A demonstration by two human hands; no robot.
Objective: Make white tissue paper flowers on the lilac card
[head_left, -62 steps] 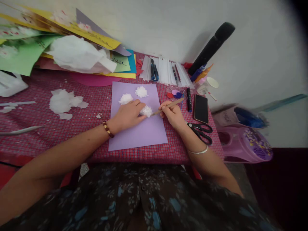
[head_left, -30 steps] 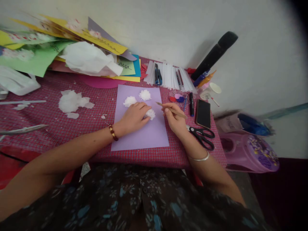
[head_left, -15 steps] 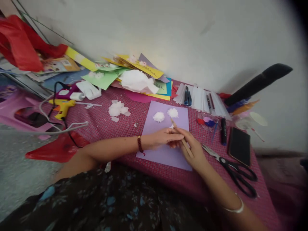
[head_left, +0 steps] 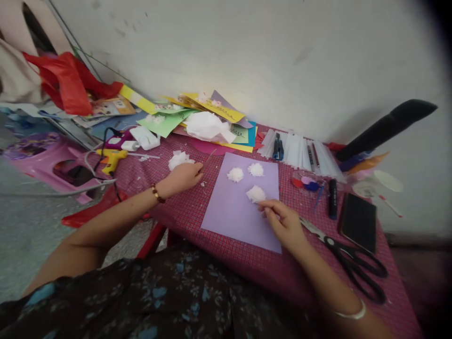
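Note:
A purple paper sheet [head_left: 236, 212] lies on the red checked tablecloth [head_left: 183, 207] with three white tissue flowers on it: two at the far end [head_left: 235, 174] [head_left: 255, 169] and one nearer [head_left: 256, 193]. My right hand [head_left: 282, 223] rests on the sheet with its fingers curled, its fingertips at the near flower's lower edge. My left hand [head_left: 183, 176] is off the sheet to the left, closed on a thin wooden stick [head_left: 209, 159] that points up and to the right. It sits just in front of a small heap of white tissue pieces [head_left: 177, 159].
Black scissors [head_left: 356, 263], a black phone [head_left: 358, 221] and a black marker [head_left: 332, 197] lie to the right. White paper strips [head_left: 303, 150] and stacked coloured paper [head_left: 212, 120] lie along the wall. A yellow glue gun [head_left: 111, 159] and a pink plastic stool [head_left: 49, 162] are at left.
The stick went from my right hand to my left. My left hand left the near flower and moved left to the tissue heap. The view swung left and pulled back.

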